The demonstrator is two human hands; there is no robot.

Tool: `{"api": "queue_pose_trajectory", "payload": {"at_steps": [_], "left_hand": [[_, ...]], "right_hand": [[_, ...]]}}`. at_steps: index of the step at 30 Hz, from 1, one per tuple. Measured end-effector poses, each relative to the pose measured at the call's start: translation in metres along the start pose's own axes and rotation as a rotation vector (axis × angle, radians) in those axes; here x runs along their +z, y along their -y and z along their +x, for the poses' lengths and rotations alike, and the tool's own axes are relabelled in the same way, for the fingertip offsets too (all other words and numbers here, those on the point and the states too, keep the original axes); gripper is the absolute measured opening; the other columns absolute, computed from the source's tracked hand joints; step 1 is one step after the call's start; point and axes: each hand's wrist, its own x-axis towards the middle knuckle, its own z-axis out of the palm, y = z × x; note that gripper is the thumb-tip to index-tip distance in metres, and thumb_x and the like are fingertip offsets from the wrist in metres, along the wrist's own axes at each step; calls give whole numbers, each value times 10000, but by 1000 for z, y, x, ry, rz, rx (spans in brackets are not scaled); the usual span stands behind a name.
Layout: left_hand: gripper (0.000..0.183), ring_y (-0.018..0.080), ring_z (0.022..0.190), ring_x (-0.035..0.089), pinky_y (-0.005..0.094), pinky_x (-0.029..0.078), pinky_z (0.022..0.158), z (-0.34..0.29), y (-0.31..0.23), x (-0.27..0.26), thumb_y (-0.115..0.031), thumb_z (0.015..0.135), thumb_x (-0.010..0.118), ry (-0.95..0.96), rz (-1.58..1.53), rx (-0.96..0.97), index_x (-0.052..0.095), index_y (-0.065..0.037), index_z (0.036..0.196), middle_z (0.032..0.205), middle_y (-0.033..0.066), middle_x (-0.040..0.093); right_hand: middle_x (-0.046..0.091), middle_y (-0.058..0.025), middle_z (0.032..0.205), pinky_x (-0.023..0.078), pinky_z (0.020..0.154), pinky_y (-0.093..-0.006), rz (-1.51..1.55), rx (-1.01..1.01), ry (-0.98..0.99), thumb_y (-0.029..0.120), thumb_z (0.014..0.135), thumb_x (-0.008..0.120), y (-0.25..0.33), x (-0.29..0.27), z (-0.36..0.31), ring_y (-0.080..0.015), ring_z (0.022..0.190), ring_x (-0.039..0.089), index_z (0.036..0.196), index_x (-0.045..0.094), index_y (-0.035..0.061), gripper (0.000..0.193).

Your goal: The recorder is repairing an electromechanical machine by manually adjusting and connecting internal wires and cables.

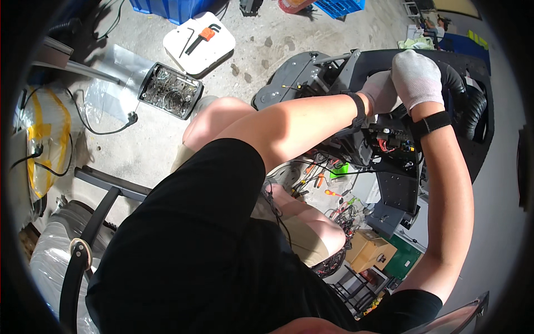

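Both of my hands wear pale knitted gloves and meet over the open housing of a large black machine (470,161). My right hand (417,78) is closed in a fist, its fingers curled away from view. Just left of it and partly behind it, my left hand (381,92) is also bent closed, its fingertips covered by the right hand. Whatever they grip is hidden. Beside the right wrist, a black corrugated hose (473,114) curves down inside the housing. Below the hands, red wires and connectors (386,142) show in the machine's interior.
A white lid (208,53) carries orange-and-black hex keys. A black tray (172,92) full of small screws lies on the concrete floor. Hand tools (320,179) and tangled cables are scattered under my arms. A blue bin (169,8) stands at the top, a chair frame (94,222) at lower left.
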Motion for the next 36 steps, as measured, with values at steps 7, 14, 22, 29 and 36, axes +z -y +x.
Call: {"api": "queue_pose_trajectory", "payload": {"at_steps": [7,14,22,29,36], "left_hand": [[229,348,1070,679,409,499,942,-7,-12,-21,-220,920,639,-111,-367,-104,744,-65,1052,1055,190,735],[241,383,1010,693,416,544,881,-5,-16,-34,-282,934,639,-42,-203,-210,750,-87,1021,1047,174,735],[165,370,1005,682,428,530,869,-5,-17,-25,-199,864,646,-108,-27,-14,721,-98,970,988,176,723],[191,383,1020,679,445,534,883,-1,-6,-16,-182,888,607,-189,-203,-85,723,-78,1000,1025,184,727],[361,297,1070,696,376,527,948,-4,-18,-53,-250,857,745,123,-644,-88,704,-27,1137,1112,162,740]], "right_hand": [[715,-191,1068,561,895,-444,153,-368,194,59,852,637,-35,-4,17,-385,1009,704,960,726,31,142],[763,-174,902,613,734,-425,-11,58,119,160,854,621,2,-11,6,-328,862,763,886,800,77,200],[761,-191,1019,608,811,-449,26,284,217,135,916,585,8,-14,10,-353,977,750,995,805,76,241],[756,-203,1038,604,836,-452,23,224,224,131,903,600,-3,-13,17,-358,991,744,997,803,67,233],[725,-213,944,563,832,-447,153,-279,323,97,892,599,-37,17,24,-394,969,705,955,708,26,144]]}}
